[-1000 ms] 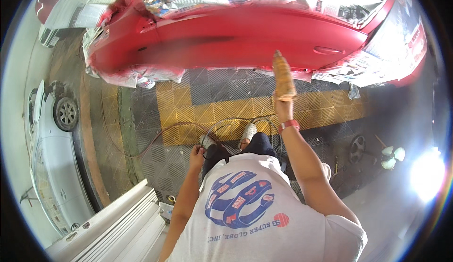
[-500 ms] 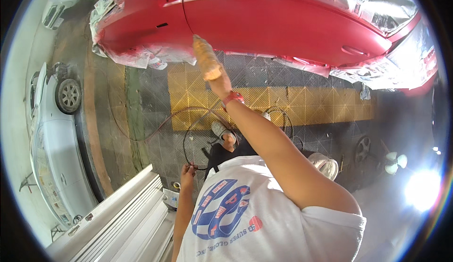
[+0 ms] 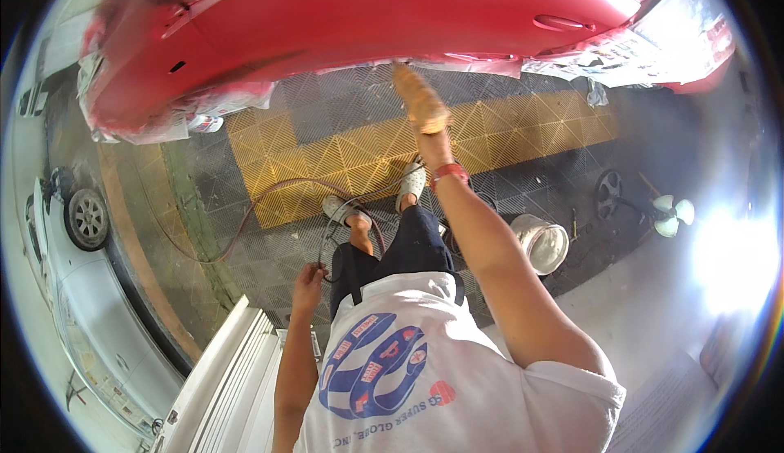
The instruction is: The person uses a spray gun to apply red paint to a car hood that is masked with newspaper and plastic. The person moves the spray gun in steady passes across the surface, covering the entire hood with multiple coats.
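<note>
Two holds: gripping tan tool point(image 3: 420, 102) in right hand point(image 3: 435, 140), pinching dark hose point(image 3: 319, 260) with left fingers point(image 3: 312, 273); beyond right fingers, red car point(image 3: 392, 12); below, yellow-black floor point(image 3: 523, 122); rightward, fan point(image 3: 683, 210).

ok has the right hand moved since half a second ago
Yes, rightward: the right hand is now closer to the red door handle than it was.

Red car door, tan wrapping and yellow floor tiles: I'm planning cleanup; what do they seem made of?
Red car door: probably painted metal, smooth, satiny, with soft highlights. Tan wrapping: perhaps tape, paper or cloth, dull and wrinkled; blur leaves it open. Yellow floor tiles: likely moulded plastic, matte, judging by repeating ridges.
</note>
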`<state>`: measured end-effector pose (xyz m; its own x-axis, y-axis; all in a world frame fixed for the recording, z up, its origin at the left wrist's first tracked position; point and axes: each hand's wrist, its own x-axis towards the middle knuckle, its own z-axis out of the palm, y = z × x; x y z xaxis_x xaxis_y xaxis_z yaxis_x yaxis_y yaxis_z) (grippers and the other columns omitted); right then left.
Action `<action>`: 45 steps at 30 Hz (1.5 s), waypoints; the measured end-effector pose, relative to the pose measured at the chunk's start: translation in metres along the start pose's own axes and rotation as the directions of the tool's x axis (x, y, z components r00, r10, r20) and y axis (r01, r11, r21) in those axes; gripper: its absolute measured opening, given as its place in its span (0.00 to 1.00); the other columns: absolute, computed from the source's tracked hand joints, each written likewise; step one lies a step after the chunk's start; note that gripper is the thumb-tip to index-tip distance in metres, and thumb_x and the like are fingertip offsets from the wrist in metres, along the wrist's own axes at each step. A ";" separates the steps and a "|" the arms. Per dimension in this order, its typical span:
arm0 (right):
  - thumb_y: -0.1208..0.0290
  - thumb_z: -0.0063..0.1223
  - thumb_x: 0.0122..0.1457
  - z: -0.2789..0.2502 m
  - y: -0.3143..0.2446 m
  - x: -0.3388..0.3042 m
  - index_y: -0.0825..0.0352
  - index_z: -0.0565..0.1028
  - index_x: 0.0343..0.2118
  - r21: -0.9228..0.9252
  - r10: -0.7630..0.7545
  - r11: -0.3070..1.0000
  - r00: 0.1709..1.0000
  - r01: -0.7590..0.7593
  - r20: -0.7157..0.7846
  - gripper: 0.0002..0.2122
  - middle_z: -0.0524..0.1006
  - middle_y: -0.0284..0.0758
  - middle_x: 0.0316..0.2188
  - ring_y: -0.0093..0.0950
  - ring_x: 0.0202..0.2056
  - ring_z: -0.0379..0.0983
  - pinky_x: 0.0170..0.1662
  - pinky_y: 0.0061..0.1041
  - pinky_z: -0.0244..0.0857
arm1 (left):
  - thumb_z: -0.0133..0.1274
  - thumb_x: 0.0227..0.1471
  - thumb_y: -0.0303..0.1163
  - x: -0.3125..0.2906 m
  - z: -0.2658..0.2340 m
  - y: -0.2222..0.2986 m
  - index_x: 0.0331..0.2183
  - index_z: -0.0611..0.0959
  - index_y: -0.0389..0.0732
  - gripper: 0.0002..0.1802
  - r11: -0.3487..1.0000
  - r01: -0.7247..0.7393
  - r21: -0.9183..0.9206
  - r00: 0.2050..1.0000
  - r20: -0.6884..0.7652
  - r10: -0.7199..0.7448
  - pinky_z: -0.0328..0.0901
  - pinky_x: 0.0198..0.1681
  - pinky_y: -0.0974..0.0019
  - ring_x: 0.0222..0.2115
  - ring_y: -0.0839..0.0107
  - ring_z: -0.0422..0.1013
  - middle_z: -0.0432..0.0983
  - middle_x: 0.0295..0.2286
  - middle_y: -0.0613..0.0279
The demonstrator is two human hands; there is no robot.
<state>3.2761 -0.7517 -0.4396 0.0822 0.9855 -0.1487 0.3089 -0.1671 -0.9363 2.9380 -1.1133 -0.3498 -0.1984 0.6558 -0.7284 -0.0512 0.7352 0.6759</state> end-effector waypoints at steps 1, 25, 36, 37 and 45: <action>0.66 0.58 0.64 -0.029 -0.014 0.003 0.68 0.67 0.63 -0.030 0.092 0.995 0.996 -0.092 -0.012 0.26 0.75 0.42 0.57 0.36 0.59 0.71 0.61 0.32 0.64 | 0.51 0.66 0.27 0.003 0.022 0.004 0.46 0.78 0.33 0.10 0.988 -0.111 0.106 0.994 0.020 0.109 0.69 0.44 0.69 0.37 0.72 0.77 0.81 0.34 0.61; 0.66 0.64 0.62 -0.152 0.259 0.146 0.66 0.76 0.48 0.359 0.427 0.887 0.816 -0.292 -0.390 0.15 0.77 0.30 0.36 0.24 0.36 0.73 0.41 0.30 0.69 | 0.55 0.62 0.31 0.087 0.234 0.007 0.50 0.78 0.37 0.16 0.841 -0.195 0.504 0.977 0.180 0.118 0.71 0.48 0.51 0.44 0.48 0.77 0.80 0.42 0.47; 0.62 0.54 0.68 0.197 0.226 0.076 0.68 0.63 0.67 -0.031 0.105 0.994 0.985 -0.102 0.138 0.28 0.67 0.38 0.65 0.30 0.63 0.63 0.67 0.24 0.53 | 0.52 0.67 0.30 0.049 0.124 -0.118 0.50 0.78 0.33 0.14 0.965 0.209 -0.160 0.968 -0.107 -0.228 0.68 0.49 0.68 0.41 0.71 0.75 0.79 0.40 0.59; 0.71 0.61 0.62 0.231 0.217 0.064 0.68 0.68 0.62 0.177 0.193 0.963 0.979 -0.201 0.063 0.26 0.75 0.36 0.56 0.30 0.55 0.71 0.60 0.27 0.64 | 0.51 0.67 0.30 0.047 0.117 -0.119 0.50 0.78 0.33 0.14 0.943 0.232 -0.237 0.956 -0.124 -0.266 0.67 0.52 0.67 0.43 0.71 0.76 0.79 0.42 0.59; 0.70 0.62 0.62 0.374 0.119 0.031 0.69 0.66 0.64 0.095 0.253 0.949 0.903 -0.302 0.349 0.28 0.75 0.37 0.57 0.30 0.57 0.72 0.61 0.30 0.63 | 0.51 0.67 0.29 0.027 0.075 -0.154 0.52 0.77 0.32 0.15 0.836 0.330 -0.439 0.893 -0.142 -0.427 0.63 0.59 0.66 0.51 0.70 0.73 0.77 0.49 0.58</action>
<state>2.9605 -0.7296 -0.6746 -0.1782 0.8581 -0.4816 0.1782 -0.4532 -0.8734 3.0136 -1.1961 -0.4814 -0.2943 0.2472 -0.9232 -0.5378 0.7557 0.3738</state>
